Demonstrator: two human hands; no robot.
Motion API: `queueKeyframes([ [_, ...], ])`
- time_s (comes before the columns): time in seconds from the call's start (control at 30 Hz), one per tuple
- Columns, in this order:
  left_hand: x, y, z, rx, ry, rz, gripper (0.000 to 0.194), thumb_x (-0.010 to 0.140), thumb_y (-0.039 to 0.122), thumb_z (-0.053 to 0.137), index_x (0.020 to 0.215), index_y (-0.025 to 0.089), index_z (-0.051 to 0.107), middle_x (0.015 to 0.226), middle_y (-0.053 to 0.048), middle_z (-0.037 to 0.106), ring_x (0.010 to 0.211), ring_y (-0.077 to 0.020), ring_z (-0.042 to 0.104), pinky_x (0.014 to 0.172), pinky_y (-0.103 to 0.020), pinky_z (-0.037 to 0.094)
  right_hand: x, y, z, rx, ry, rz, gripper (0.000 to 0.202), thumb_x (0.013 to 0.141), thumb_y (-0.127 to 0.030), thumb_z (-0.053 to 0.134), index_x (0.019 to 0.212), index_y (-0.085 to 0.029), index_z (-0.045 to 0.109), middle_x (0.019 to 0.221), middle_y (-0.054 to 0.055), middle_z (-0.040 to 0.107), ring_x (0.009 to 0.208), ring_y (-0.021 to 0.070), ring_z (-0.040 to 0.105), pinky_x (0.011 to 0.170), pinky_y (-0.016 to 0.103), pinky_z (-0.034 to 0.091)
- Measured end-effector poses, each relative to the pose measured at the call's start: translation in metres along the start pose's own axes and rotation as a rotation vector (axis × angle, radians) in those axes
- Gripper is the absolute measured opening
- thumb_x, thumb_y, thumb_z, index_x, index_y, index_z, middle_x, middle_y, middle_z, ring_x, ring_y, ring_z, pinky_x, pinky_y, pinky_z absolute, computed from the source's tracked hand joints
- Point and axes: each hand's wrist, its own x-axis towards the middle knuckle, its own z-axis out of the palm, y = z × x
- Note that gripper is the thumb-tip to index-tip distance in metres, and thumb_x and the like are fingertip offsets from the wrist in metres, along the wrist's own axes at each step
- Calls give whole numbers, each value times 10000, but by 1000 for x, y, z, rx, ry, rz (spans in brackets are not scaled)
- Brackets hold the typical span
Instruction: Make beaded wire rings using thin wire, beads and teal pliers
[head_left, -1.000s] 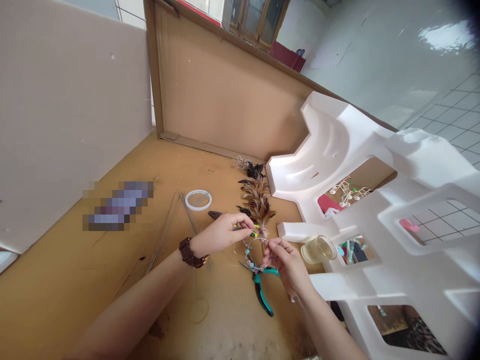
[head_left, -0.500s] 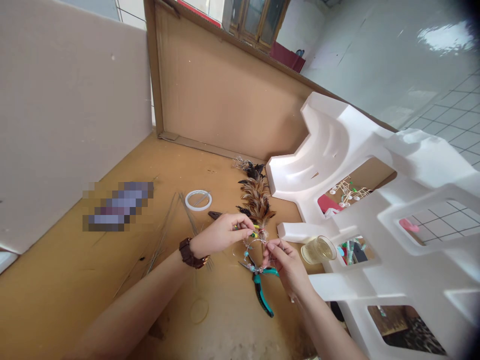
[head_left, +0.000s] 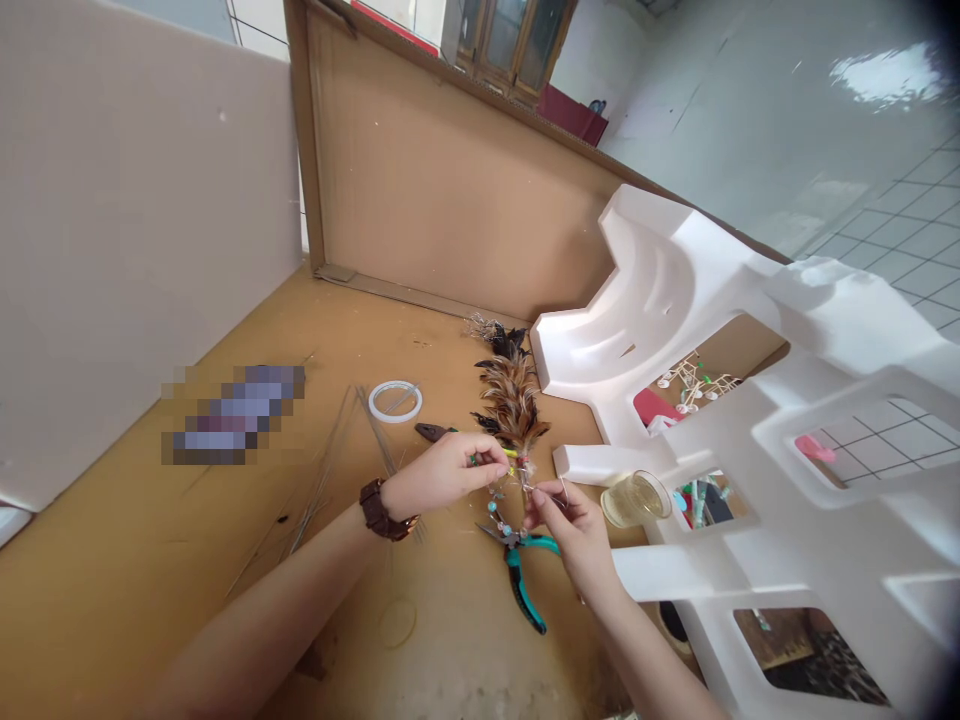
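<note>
My right hand (head_left: 574, 525) is closed in a pinch on the thin wire of a beaded strand. Pale blue and pink beads (head_left: 493, 508) hang in a curve from it, over teal-handled pliers (head_left: 527, 592). To the left, my left hand (head_left: 450, 470), with a dark brown watch (head_left: 382, 508) on the wrist, has thumb and forefinger pressed together near the strand's upper end; what they hold is too small to make out. A second pair of pliers (head_left: 429, 431), with yellow-green handles, lies partly hidden behind this hand. Brown and black feathers (head_left: 511, 395) lie just beyond my fingertips.
A white ring (head_left: 375, 412) and several loose thin wires (head_left: 321, 490) lie on the brown surface to the left. A glass (head_left: 634, 499) stands right of my right hand, beside white moulded foam (head_left: 652, 290). A cardboard wall (head_left: 450, 180) rises at the back.
My left fingers have drawn slightly apart from the strand's wire loop. The round loop between my hands no longer shows as a circle; the right hand has turned it.
</note>
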Motion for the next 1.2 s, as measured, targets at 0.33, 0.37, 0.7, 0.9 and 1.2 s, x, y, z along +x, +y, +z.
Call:
queueKeyframes([
  [0.33,-1,1,0,-47,-50,-23,176,786,304,545,757,134,579,704,2,585,622,-96,519,567,-197,406,-2,0,-1,65,-35,36,187,706,-353,683,782,-188,637,660,-1,638,581,140,598,592,291,497],
  [0.37,0,0,0,-64,-41,-44,184,789,314,539,764,134,568,675,10,567,586,-87,507,534,-191,399,-1,0,-2,85,-48,42,190,710,-344,681,814,-188,646,696,9,656,615,149,616,626,303,504],
  [0.7,8,-14,-5,-259,16,-126,250,787,384,542,786,138,499,599,37,511,481,-60,476,424,-170,424,1,-1,-9,255,-105,27,210,807,-286,586,981,-190,654,935,76,687,826,208,648,777,369,485],
  [0.9,8,-16,-7,-287,21,-121,246,793,380,548,802,139,499,615,39,518,485,-57,488,433,-173,434,1,-2,-9,299,-89,28,227,819,-342,558,952,-190,664,909,80,694,815,209,650,759,361,484],
  [1.2,6,-11,-9,-338,49,-99,231,785,366,566,790,143,505,647,32,537,522,-68,524,493,-203,467,2,1,-11,247,-50,7,262,845,-362,522,964,-173,659,928,95,686,845,214,638,790,378,475],
])
